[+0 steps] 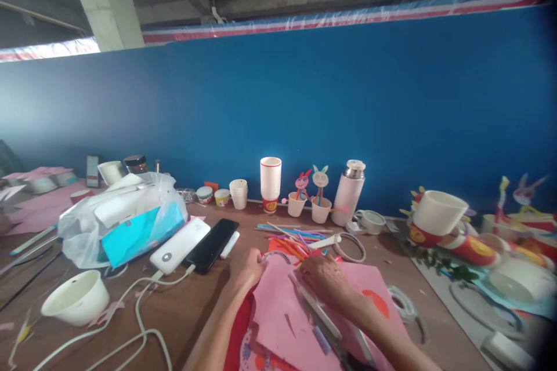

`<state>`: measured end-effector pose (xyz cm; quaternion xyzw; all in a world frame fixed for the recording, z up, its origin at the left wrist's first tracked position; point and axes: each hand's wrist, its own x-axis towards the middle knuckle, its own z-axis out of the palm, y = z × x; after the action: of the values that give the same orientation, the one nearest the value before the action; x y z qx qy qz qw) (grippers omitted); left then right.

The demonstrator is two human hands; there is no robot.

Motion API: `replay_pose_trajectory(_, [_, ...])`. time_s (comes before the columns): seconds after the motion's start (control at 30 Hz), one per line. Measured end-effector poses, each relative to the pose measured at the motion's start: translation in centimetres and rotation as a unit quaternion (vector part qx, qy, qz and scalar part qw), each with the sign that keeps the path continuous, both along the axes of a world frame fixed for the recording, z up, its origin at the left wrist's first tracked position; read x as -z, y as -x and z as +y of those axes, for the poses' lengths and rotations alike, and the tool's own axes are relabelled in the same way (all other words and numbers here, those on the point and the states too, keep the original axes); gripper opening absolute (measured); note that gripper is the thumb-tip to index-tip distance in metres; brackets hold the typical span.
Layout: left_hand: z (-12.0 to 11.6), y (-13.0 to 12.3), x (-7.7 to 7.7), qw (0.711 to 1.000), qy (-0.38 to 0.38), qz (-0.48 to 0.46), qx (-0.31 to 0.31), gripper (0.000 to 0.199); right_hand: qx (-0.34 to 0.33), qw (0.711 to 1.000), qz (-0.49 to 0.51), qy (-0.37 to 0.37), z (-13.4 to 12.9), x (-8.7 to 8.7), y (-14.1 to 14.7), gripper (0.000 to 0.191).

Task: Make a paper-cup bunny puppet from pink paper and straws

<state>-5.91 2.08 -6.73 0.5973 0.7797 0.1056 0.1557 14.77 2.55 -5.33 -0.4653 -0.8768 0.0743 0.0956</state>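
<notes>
A pile of pink paper (277, 307) lies in front of me on the brown table. My left hand (248, 268) is closed at its upper left edge, thumb and fingers pinched together there. Across the paper, my right hand (322, 279) has its fingers curled down and closed at a sheet's edge; the fingertips are partly hidden. A long white strip (319, 313) and a small grey-blue stick (322, 340) lie on the paper below my right hand. An orange-red round piece (376, 304) shows by my right forearm. Several coloured sticks (300, 243) are heaped just beyond both hands.
Stacked paper cups (270, 178), two rabbit figures in cups, and a pink thermos (348, 194) line the blue partition. To the left are a power bank (180, 246), black phone (214, 244), cables, plastic bag (82, 237) and white cup (77, 298). Cup crafts crowd the right.
</notes>
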Motion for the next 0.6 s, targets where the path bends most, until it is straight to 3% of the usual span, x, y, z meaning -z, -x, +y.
replay_pose_trajectory(0.33, [0.3, -0.2, -0.1, 1.0, -0.021, 0.008, -0.006, 0.018, -0.003, 1.0, 0.008, -0.015, 0.5, 1.1, -0.2, 0.026])
replay_pose_trajectory(0.6, [0.6, 0.5, -0.3, 0.994, -0.096, 0.009, -0.054, 0.02, -0.022, 0.999, 0.047, 0.003, -0.1, 0.2, -0.2, 0.027])
